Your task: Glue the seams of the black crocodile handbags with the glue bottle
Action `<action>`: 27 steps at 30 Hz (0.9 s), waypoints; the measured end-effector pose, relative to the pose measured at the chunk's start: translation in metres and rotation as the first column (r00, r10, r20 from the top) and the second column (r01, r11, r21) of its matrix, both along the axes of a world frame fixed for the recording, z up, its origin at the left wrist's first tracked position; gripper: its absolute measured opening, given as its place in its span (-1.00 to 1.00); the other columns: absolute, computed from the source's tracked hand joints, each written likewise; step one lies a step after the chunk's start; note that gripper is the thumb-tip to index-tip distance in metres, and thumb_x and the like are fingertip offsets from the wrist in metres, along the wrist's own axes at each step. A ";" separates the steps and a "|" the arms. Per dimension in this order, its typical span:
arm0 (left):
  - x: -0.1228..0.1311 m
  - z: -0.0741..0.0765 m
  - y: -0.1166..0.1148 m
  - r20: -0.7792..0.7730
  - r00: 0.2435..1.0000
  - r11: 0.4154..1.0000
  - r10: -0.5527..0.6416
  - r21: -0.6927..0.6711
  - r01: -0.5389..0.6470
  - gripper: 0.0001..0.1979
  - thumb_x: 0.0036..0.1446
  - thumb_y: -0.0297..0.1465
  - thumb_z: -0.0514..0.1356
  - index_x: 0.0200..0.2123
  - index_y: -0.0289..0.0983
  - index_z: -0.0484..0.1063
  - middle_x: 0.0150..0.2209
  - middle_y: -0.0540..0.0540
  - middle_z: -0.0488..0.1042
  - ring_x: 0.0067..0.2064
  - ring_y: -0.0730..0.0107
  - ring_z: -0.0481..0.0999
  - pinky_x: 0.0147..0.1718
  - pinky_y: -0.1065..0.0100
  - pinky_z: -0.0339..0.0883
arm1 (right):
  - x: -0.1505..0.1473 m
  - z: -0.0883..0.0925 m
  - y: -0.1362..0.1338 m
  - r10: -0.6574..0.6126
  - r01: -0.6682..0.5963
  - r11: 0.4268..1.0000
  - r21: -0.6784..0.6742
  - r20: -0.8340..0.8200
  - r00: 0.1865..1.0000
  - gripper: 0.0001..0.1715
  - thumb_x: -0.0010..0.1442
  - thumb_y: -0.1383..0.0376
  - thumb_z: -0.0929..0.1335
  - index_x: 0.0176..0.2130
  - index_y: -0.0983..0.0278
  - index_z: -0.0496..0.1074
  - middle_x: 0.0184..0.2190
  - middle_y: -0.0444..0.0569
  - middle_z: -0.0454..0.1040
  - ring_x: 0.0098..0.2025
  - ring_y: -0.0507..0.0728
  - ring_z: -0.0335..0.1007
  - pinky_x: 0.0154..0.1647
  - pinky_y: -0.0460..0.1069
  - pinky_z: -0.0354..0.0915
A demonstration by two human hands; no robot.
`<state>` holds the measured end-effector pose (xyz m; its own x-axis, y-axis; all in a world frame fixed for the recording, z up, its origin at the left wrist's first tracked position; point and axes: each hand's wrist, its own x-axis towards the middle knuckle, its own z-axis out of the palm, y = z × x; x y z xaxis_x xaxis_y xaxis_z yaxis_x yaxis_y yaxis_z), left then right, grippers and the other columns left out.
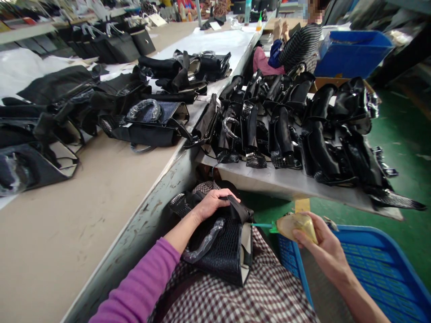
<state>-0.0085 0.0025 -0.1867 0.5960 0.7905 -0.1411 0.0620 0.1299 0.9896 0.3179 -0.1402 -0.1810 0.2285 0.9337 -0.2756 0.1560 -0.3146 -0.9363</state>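
Observation:
A black crocodile-textured handbag (218, 251) rests on my lap, its handle (206, 244) wrapped in clear plastic. My left hand (215, 202) is closed on the black material at the bag's top edge, the fingertips partly hidden. In my right hand (321, 237) is a yellowish squeeze glue bottle (292, 226) with a green cap and a long thin nozzle. The bottle lies sideways, and its nozzle tip meets the bag's right side near the pale inner edge. Whether any glue comes out is too small to see.
Several black bags (286, 134) stand in rows on the board ahead. More bags (155, 121) lie on the long table (101, 215) at my left. A blue basket (373, 269) is by my right arm. A co-worker (299, 45) sits near a blue bin (353, 54).

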 end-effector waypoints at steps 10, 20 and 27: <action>0.001 0.001 0.000 -0.008 1.000 1.000 0.006 -0.002 -0.006 -0.76 0.12 -0.29 0.34 -0.20 -0.30 0.70 -0.17 -0.17 0.62 -0.04 0.06 0.53 0.09 0.18 0.28 | 0.005 0.001 -0.003 0.070 -0.070 0.997 -0.030 -0.026 0.997 -0.35 0.14 0.01 0.55 0.09 0.20 0.38 -0.11 0.03 0.50 -0.18 0.29 0.43 -0.44 -0.02 0.45; 0.002 0.002 0.000 -0.016 1.000 1.000 0.019 -0.005 -0.019 -0.75 0.11 -0.28 0.34 -0.21 -0.31 0.69 -0.18 -0.17 0.62 -0.05 0.07 0.53 0.10 0.17 0.28 | 0.005 0.005 -0.023 0.123 -0.138 0.987 -0.081 -0.175 0.977 -0.39 0.19 0.10 0.54 0.15 0.16 0.38 -0.08 0.02 0.54 -0.27 0.26 0.46 -0.48 -0.01 0.41; 0.003 0.001 0.000 -0.005 1.000 1.000 0.018 -0.004 -0.018 -0.71 0.12 -0.23 0.36 -0.20 -0.31 0.70 -0.16 -0.19 0.62 -0.04 0.05 0.53 0.09 0.17 0.28 | 0.004 0.010 -0.027 0.125 -0.141 0.985 -0.095 -0.157 0.980 -0.40 0.17 0.08 0.54 0.14 0.13 0.39 -0.08 -0.03 0.55 -0.23 0.27 0.47 -0.43 -0.01 0.43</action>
